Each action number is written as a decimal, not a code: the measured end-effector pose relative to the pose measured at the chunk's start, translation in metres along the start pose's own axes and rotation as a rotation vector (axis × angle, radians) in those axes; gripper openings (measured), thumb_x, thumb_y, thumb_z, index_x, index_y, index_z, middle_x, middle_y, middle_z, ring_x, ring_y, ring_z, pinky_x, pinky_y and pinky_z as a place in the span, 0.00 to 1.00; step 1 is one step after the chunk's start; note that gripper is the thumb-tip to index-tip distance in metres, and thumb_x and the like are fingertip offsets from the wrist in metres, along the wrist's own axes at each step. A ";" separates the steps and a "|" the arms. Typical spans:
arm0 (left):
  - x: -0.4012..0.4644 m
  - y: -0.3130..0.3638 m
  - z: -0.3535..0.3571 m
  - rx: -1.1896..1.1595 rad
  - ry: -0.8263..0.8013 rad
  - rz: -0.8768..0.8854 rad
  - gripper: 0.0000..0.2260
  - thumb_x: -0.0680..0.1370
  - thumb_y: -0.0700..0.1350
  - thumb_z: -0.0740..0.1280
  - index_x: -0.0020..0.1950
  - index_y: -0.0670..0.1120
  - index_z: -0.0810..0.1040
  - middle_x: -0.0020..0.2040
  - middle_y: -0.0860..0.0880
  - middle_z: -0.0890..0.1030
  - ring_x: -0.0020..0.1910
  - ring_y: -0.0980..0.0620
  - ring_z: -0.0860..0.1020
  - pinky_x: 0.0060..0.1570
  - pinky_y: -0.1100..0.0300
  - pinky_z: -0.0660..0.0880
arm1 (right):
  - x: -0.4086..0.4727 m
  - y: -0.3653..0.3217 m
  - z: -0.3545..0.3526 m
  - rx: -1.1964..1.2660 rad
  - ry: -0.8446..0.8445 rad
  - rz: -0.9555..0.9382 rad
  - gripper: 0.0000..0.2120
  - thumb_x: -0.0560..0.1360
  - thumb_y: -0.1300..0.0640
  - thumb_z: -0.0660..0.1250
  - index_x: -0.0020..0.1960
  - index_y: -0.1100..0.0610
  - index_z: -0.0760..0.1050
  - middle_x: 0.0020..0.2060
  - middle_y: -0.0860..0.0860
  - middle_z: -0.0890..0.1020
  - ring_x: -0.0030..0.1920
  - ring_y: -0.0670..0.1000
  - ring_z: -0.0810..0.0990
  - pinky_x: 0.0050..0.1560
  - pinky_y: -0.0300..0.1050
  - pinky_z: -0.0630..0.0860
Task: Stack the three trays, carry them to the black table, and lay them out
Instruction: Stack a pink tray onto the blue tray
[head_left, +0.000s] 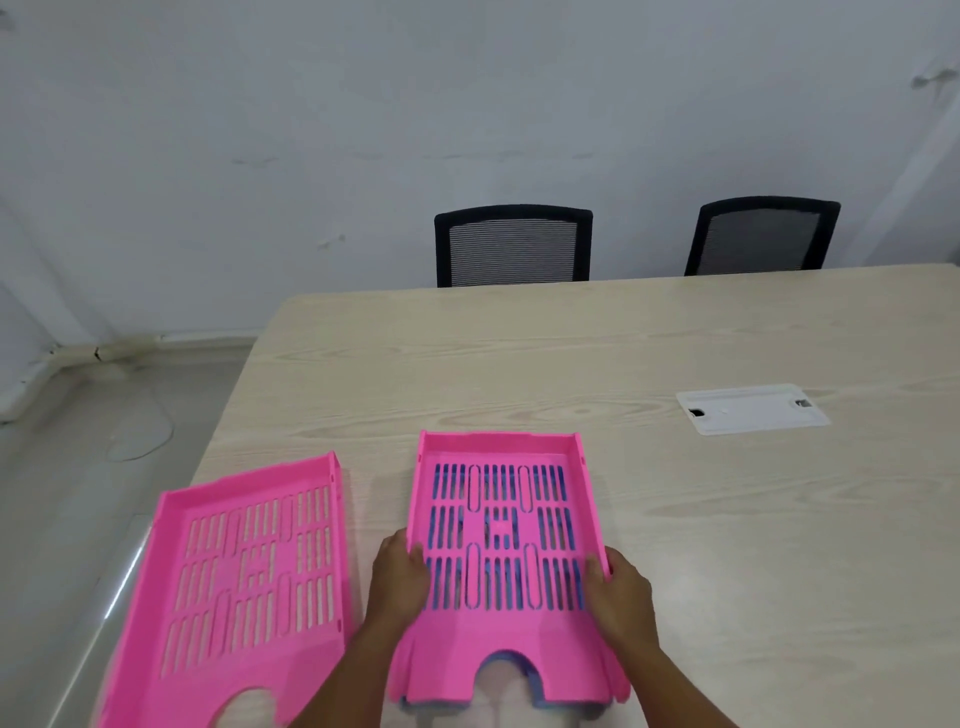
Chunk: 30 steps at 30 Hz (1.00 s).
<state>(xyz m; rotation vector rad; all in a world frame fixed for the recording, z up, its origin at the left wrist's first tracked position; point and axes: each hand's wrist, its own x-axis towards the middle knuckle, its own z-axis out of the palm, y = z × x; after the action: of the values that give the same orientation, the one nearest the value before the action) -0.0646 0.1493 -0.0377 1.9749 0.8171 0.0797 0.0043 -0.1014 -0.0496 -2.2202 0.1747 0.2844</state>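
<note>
**A:** What is in front of the person?

**B:** A pale wood-grain surface (571, 353), seen from above. Near its front edge lies a pink slotted tray (501, 561), sitting on top of a blue tray (535, 699) (the blue shows only through the slots and as a thin sliver at the pink tray's front lip). Both hands are on this pair.

**A:** How are the hands placed?

**B:** The left hand (400, 577) grips the left wall of the pink tray, fingers curled over the rim and into the tray. The right hand (621, 592) grips the right wall the same way, fingers closed over the edge. The forearms come in from the bottom of the view.

**A:** Is there a third tray?

**B:** Yes. A second pink tray (244, 587) lies to the left, near the front left corner of the surface, turned at a slight angle. It sits just beside the stacked pair with a narrow gap between them, and no hand touches it.

**A:** Anything else?

**B:** A white cable hatch (750, 408) is set flush into the surface toward the right. Two black mesh-backed chairs (514, 247) stand along the far edge, against a plain white wall (260, 130).
</note>
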 end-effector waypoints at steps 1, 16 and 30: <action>-0.003 0.001 0.002 -0.011 0.010 -0.015 0.10 0.83 0.41 0.56 0.57 0.44 0.76 0.50 0.43 0.79 0.44 0.48 0.80 0.43 0.54 0.79 | -0.002 0.002 -0.006 0.022 -0.028 -0.006 0.12 0.82 0.50 0.58 0.54 0.52 0.79 0.42 0.50 0.83 0.43 0.50 0.83 0.44 0.52 0.83; -0.029 0.018 0.015 0.005 0.096 0.057 0.09 0.83 0.41 0.57 0.55 0.47 0.76 0.36 0.50 0.82 0.30 0.54 0.81 0.28 0.64 0.74 | 0.000 0.006 -0.034 -0.056 -0.011 -0.166 0.09 0.82 0.59 0.58 0.48 0.56 0.77 0.35 0.50 0.81 0.34 0.46 0.80 0.33 0.38 0.72; -0.043 0.025 0.004 -0.054 -0.025 0.017 0.17 0.83 0.45 0.56 0.72 0.46 0.67 0.43 0.61 0.78 0.38 0.66 0.77 0.39 0.69 0.74 | -0.001 0.003 -0.025 -0.043 -0.056 -0.199 0.09 0.82 0.57 0.58 0.52 0.55 0.77 0.40 0.50 0.82 0.40 0.49 0.82 0.46 0.54 0.83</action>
<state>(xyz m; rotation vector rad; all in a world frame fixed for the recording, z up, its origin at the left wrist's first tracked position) -0.0838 0.1135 -0.0088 1.9284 0.7751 0.0863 0.0062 -0.1229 -0.0368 -2.2490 -0.0830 0.2422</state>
